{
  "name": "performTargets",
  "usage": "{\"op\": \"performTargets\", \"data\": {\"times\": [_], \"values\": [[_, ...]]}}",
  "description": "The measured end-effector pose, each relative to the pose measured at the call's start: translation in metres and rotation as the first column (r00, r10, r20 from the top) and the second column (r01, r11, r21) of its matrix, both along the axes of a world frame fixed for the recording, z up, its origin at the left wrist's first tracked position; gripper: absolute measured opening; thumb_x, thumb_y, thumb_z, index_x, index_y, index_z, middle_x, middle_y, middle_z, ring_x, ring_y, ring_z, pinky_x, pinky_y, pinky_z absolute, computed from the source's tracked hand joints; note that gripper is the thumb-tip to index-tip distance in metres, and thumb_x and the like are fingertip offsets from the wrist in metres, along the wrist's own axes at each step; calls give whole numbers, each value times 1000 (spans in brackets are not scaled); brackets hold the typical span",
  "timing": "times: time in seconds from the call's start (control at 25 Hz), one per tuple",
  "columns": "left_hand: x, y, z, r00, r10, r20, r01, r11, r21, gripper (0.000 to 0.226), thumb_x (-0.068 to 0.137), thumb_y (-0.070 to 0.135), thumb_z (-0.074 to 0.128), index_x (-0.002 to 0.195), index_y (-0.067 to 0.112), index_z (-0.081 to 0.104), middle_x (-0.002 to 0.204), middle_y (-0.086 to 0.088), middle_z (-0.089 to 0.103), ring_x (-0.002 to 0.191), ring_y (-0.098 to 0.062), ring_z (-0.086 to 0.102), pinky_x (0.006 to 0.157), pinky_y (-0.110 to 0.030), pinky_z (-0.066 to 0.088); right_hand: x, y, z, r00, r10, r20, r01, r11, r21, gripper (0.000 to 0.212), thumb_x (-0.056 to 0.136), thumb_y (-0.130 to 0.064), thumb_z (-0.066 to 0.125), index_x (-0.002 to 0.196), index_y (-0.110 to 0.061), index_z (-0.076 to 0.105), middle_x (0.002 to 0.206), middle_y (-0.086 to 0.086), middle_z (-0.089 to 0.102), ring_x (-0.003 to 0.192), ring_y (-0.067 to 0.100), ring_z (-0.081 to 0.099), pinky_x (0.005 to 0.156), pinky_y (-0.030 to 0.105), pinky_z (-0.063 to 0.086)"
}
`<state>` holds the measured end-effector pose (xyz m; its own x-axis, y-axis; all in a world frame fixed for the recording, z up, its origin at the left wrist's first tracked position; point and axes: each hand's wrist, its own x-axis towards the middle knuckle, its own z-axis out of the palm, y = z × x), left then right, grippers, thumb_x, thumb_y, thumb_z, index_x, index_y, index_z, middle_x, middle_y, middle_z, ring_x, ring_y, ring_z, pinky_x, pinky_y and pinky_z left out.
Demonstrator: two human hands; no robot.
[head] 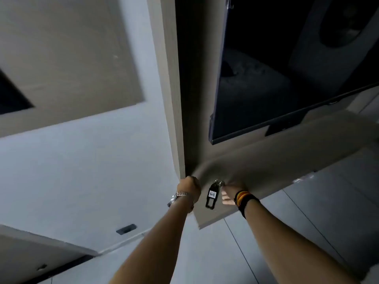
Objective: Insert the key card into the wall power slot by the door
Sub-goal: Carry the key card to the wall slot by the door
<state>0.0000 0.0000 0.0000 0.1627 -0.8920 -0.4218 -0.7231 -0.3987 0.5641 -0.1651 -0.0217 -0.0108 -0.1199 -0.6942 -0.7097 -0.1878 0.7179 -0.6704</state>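
Note:
A black key tag (pixel 212 196) with a white label reading 407 hangs from a metal ring in front of the beige door (pixel 287 152). My right hand (pixel 230 193), with striped bands on its wrist, pinches that ring against the door face. My left hand (pixel 190 188), with a metal watch on its wrist, is closed around the door's near edge beside the door frame (pixel 174 119); its fingers are hidden. A small dark rectangular slot fitting (pixel 126 229) sits on the white wall at the lower left, well away from both hands.
The door looks blurred. A dark flat screen (pixel 266 78) hangs on the wall above it in an unlit room. Grey floor tiles (pixel 307 232) lie under my arms. A beige panel (pixel 71 68) covers the white wall at the left.

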Motion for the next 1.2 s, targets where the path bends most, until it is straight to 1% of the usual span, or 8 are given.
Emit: {"op": "performTargets", "data": {"times": [0.12,0.36,0.48,0.6,0.64,0.88,1.08,1.2], "values": [[-11,-10,-17,979,141,-148,-135,989,55,29,96,15,52,108,2,76,110,-20,75,102,-39,73,92,-43,62,7,-10,-9,993,-34,112,21,993,115,38,107,-19,47,135,5,55,136,23,63,127,34,61,86,40,54],[-12,-17,-31,874,327,-359,-257,939,230,7,90,0,62,86,2,68,74,-13,70,60,-26,69,65,-43,67,10,-11,-13,984,-30,177,-3,982,187,33,105,-9,49,133,5,57,138,20,63,131,32,59,105,46,50],[-11,-16,-34,771,445,-455,-309,886,345,23,91,-6,62,75,11,57,67,-11,63,46,-20,57,55,-35,60,13,-8,-14,975,-68,210,30,983,179,32,100,0,56,131,3,59,116,22,68,111,35,65,98,46,54],[-8,-12,-34,702,488,-518,-298,862,409,19,99,3,55,83,7,63,75,-10,66,58,-21,62,68,-33,61,16,-3,-12,963,-123,238,91,986,142,27,94,1,64,121,0,64,104,21,70,97,34,66,87,45,58],[-6,-10,-31,708,473,-524,-285,870,402,15,100,7,57,89,7,67,79,-10,69,66,-22,66,72,-31,63,17,-1,-9,961,-128,247,99,987,128,23,94,-1,65,117,-1,65,105,20,71,94,32,67,83,44,59],[32,10,29,752,346,-561,-314,936,156,14,96,10,68,83,12,73,87,-14,74,66,-20,67,51,-20,58,38,13,43,976,-9,219,17,999,-34,5,93,-15,69,98,-15,71,86,4,71,76,16,63,66,28,55],[91,40,111,766,220,-603,-296,955,-27,7,97,8,66,96,5,73,94,-15,74,70,-19,70,64,-25,62,88,37,112,977,65,204,-11,966,-258,8,86,-12,78,92,-15,78,72,2,76,59,13,62,53,24,51],[138,64,161,789,179,-587,-309,942,-128,11,96,8,66,101,0,73,96,-17,75,76,-24,71,81,-38,63,134,56,157,967,118,226,-34,938,-344,8,84,-12,81,91,-14,79,65,-1,76,54,11,60,49,22,49]]}}
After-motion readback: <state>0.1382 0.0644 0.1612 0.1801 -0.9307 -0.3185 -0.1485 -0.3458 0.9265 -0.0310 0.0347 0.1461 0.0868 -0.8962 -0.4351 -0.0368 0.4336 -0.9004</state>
